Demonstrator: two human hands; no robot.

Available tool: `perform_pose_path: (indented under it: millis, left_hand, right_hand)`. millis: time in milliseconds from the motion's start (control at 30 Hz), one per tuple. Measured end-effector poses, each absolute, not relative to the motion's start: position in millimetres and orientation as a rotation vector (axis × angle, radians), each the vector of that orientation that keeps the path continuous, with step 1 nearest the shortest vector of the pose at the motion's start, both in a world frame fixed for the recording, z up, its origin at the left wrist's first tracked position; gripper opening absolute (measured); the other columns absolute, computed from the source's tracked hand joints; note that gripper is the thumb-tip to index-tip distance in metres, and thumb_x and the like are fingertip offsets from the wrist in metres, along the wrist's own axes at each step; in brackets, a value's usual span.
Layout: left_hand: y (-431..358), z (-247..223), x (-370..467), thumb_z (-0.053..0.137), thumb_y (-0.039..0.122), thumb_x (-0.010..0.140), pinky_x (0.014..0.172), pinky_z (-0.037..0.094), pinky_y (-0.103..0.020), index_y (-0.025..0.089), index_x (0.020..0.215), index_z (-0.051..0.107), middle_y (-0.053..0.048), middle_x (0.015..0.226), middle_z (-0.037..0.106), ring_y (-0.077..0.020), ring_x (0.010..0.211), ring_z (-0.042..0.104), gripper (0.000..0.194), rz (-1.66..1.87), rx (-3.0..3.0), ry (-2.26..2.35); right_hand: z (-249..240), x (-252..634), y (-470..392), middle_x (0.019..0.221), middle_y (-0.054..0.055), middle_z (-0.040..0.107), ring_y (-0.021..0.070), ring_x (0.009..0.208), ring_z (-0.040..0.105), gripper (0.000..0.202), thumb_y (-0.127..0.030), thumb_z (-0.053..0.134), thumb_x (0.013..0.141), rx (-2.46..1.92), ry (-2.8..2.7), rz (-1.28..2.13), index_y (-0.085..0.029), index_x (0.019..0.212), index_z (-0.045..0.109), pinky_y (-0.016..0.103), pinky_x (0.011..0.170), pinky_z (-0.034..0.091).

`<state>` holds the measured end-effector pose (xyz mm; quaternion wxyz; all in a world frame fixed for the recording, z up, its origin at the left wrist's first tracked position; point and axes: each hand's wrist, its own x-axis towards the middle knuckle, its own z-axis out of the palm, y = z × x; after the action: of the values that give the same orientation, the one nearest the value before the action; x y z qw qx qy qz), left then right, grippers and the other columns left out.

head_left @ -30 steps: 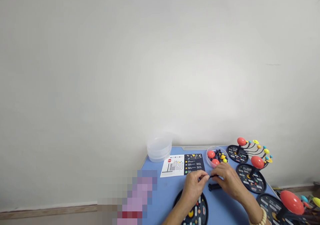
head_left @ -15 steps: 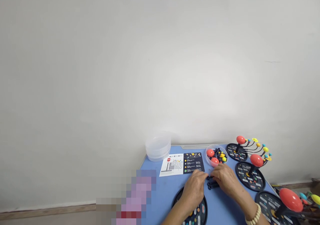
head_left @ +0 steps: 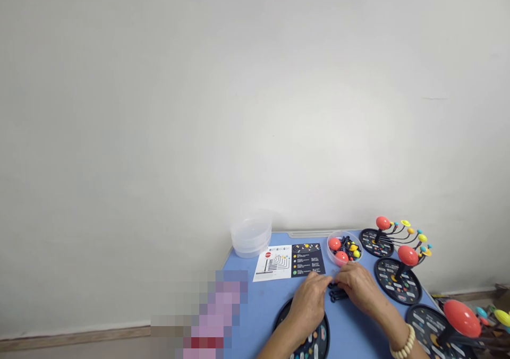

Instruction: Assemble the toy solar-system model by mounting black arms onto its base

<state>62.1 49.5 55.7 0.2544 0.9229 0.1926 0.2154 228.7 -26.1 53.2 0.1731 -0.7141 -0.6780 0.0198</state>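
My left hand (head_left: 309, 300) reaches over a round black base plate (head_left: 281, 330) printed with planets, its fingers pinched together. Close by on the right, my right hand (head_left: 357, 289) is closed too, fingertips nearly meeting those of the left. Whatever either hand pinches is too small or covered to make out. Under and beside the right fingers, several black rods (head_left: 337, 297) lie on the blue table (head_left: 255, 316). Just beyond the right hand stands a clear bowl (head_left: 330, 261) holding red balls (head_left: 341, 257), yellow balls (head_left: 353, 247) and black parts.
A printed instruction sheet (head_left: 274, 263) lies ahead, beside stacked clear bowls (head_left: 250, 239). Along the right edge stand assembled solar system models (head_left: 398, 279), their arms reaching outward. A wall (head_left: 199, 109) rises behind the table. Something pixelated pink (head_left: 219, 316) is at the left.
Both hands stay in nearly the same place, with only slight finger movement near the black rods. The whole view has shifted a little.
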Motion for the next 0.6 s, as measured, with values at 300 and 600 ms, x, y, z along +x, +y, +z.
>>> perform_pose_path:
  millis: [300,600]
  left_hand:
    - [49.5,58.1,60.5,0.031,0.008,0.091,0.074,0.044,-0.028,0.018,0.096,0.068,-0.007,0.087,0.069,-0.0207,0.086,0.059,0.038,0.537,2.497,0.562]
    - [49.6,56.6,60.6,0.032,0.009,0.091,0.073,0.045,-0.029,0.018,0.096,0.067,-0.007,0.085,0.069,-0.0216,0.084,0.059,0.037,0.540,2.507,0.557]
  right_hand:
    - [52.8,229.1,-26.1,0.082,0.005,0.071,0.0201,0.086,0.062,0.033,-0.010,0.045,0.089,-2.059,-1.998,0.036,-0.023,0.085,0.075,0.031,0.079,0.042]
    - [56.5,226.2,-30.1,0.085,0.005,0.072,0.0206,0.089,0.063,0.031,-0.008,0.049,0.085,-2.031,-1.950,0.061,-0.022,0.087,0.075,0.031,0.080,0.043]
